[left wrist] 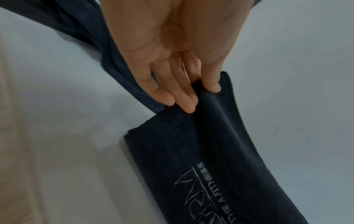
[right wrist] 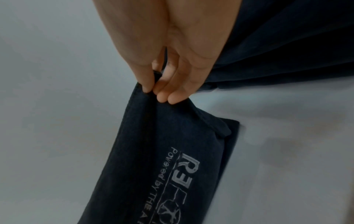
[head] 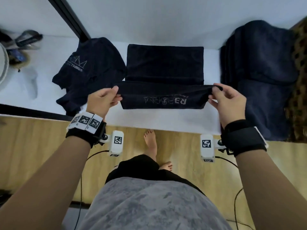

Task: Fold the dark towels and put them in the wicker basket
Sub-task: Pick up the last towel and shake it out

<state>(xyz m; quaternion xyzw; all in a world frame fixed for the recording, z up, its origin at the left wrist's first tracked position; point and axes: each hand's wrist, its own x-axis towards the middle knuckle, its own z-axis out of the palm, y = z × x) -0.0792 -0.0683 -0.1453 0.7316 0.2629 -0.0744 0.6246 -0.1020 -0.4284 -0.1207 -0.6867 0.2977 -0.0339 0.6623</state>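
A dark navy towel (head: 164, 67) with a pale printed logo lies on the white table (head: 166, 120). Its near edge is lifted and turned over, logo side up. My left hand (head: 106, 97) pinches the left corner of that raised edge between thumb and fingers; the left wrist view shows the same towel (left wrist: 201, 151) and left hand (left wrist: 191, 94). My right hand (head: 221, 95) pinches the right corner, seen close in the right wrist view on the towel (right wrist: 153, 159) under the right hand (right wrist: 155, 91). The wicker basket (head: 299, 80) stands at the far right edge, with folded dark towels (head: 259, 67) stacked against it.
A crumpled dark towel (head: 88, 70) with a logo lies left of the one I hold. A black frame bar (head: 69, 17) runs diagonally at the back left. Small items (head: 21, 45) sit at the far left. Wooden floor and my bare feet (head: 151, 143) lie below the table edge.
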